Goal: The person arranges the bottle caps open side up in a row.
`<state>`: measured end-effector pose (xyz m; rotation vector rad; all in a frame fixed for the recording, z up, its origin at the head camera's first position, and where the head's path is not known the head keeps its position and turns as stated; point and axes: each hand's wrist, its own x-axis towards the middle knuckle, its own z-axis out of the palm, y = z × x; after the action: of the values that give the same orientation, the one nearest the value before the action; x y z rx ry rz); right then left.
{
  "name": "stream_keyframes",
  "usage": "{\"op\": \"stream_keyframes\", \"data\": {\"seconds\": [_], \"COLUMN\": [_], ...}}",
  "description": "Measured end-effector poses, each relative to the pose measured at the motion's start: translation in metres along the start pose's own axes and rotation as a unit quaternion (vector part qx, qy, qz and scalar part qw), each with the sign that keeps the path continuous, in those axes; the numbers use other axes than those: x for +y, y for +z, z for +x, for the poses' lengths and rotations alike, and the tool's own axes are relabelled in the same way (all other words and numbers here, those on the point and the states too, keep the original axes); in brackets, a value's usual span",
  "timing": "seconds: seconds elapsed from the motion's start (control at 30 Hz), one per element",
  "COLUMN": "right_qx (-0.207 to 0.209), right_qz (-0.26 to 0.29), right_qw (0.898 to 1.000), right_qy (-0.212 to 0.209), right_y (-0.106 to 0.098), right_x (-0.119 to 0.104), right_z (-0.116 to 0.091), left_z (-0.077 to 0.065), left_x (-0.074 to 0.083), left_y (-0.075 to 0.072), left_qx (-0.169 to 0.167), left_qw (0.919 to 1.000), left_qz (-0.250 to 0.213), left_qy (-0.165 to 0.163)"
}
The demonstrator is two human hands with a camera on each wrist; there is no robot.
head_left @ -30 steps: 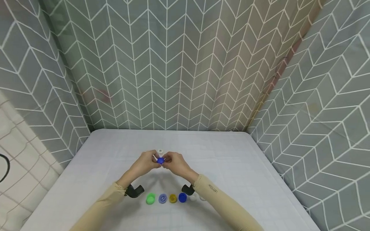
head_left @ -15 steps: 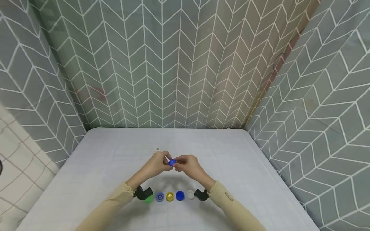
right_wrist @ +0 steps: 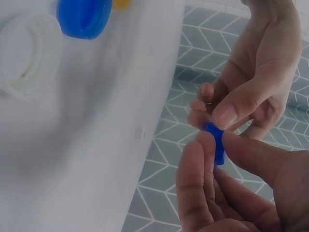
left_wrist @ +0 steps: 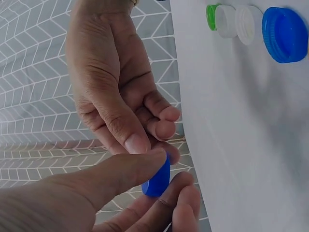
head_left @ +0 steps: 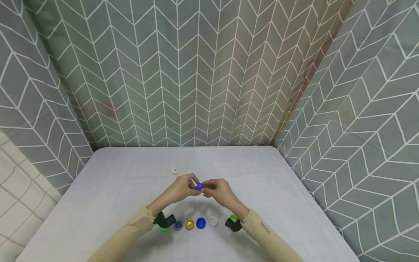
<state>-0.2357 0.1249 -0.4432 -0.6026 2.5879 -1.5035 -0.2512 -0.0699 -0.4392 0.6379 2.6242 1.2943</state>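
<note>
A small blue bottle cap (head_left: 200, 186) is held up above the table between both hands. My left hand (head_left: 180, 189) pinches it from the left with thumb and fingers. From the right, my right hand (head_left: 223, 192) grips the same cap at its other edge. Seen by the left wrist camera, the cap (left_wrist: 157, 181) stands on edge under the left thumb, partly covered by fingers. The right wrist view has the cap (right_wrist: 217, 145) between the right thumb and fingers, with the left fingertips meeting its upper end.
Nearer the body lies a row of caps: green (head_left: 165, 229), light blue (head_left: 178, 225), yellow (head_left: 189, 224), blue (head_left: 201, 223), white (head_left: 213, 221) and another green (head_left: 234, 217). A small white disc (head_left: 175, 171) lies beyond the hands. Patterned curtains (head_left: 183, 91) surround the white table (head_left: 262, 174).
Both hands have shifted right together with the blue cap, away from the small white disc. The cap has turned between the fingers. A green cap near the right wrist has come into sight.
</note>
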Motion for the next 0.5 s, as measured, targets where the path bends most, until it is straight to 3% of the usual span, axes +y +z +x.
{"op": "stream_keyframes", "data": {"seconds": [0.23,0.5], "right_qx": [0.016,0.016], "right_qz": [0.006,0.022], "right_qw": [1.000,0.999], "right_qy": [-0.014,-0.019], "right_y": [-0.006,-0.016], "right_x": [-0.002,-0.046], "right_z": [0.001,-0.012], "left_z": [0.002,0.002], "left_x": [-0.001,0.002], "left_y": [-0.002,-0.006], "left_qx": [0.017,0.034], "left_qw": [0.9993,0.9975], "left_qz": [-0.031,-0.061], "left_qy": [0.010,0.007]}}
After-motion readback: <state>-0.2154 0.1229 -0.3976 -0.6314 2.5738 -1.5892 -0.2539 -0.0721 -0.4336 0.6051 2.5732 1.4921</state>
